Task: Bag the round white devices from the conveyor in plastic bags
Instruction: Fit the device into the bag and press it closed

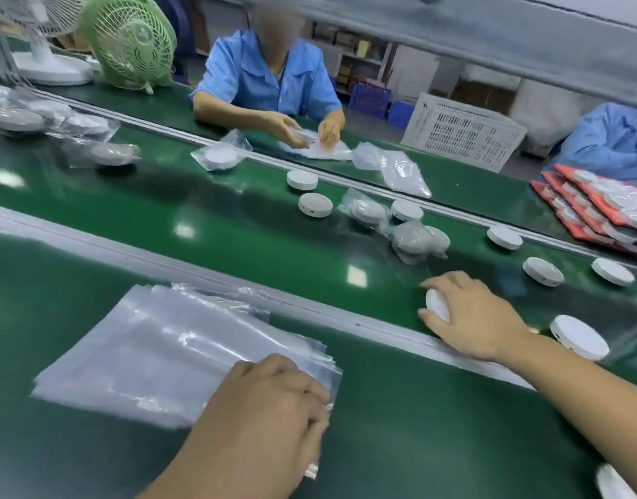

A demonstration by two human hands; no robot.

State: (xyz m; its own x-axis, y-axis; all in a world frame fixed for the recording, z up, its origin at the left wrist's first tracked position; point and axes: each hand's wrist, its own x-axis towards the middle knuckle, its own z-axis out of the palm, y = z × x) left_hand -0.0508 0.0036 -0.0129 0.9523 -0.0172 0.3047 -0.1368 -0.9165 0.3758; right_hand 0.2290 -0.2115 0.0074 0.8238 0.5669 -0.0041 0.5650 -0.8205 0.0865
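Note:
My right hand (468, 315) reaches over the metal rail onto the green conveyor belt (237, 225) and closes around a round white device (436, 305). My left hand (273, 408) rests on the near corner of a stack of clear plastic bags (158, 354) on the near table, fingers curled and pinching a bag's edge. More bare white devices lie on the belt: one close to my right wrist (578, 336), others further right (542, 271) and in the middle (315, 205). Several bagged devices (414, 239) lie mid-belt.
A person in a blue shirt (270, 84) sits across the belt, bagging a device. A green fan (129, 41) and a white fan stand at the far left. A white crate (464, 131) and red trays of parts (605, 207) are at the right. Loose bags (399, 171) lie on the far table.

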